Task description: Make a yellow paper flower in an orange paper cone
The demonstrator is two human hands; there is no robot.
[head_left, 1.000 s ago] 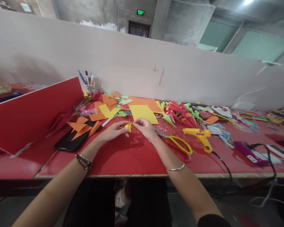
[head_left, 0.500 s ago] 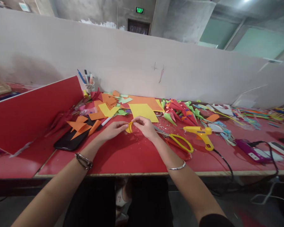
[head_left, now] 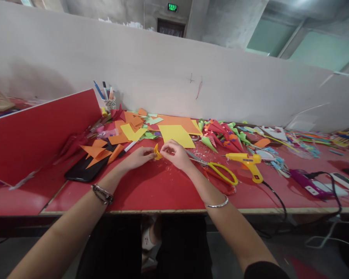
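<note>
Between my hands is a small curled yellow piece of paper (head_left: 157, 152), with several layered edges. My left hand (head_left: 140, 157) pinches its left side between thumb and fingers. The fingertips of my right hand (head_left: 176, 155) are pinched together at its right edge. Behind it lies a flat yellow sheet (head_left: 177, 136) on an orange sheet (head_left: 174, 122). Beside my right wrist rest yellow-handled scissors (head_left: 221, 170), partly hidden by that hand. A marker (head_left: 130, 147) lies behind my left hand.
A yellow glue gun (head_left: 247, 161) lies to the right, its cord crossing the table's front edge. Red and green paper cones (head_left: 221, 135) are heaped at the back. On the left are a black phone (head_left: 83, 168) under orange scraps and an upright red board (head_left: 43, 131).
My right fingertips have come down from the top of the yellow paper to its right side. The paper has turned slightly, showing its layered edges. The view has tilted slightly.
</note>
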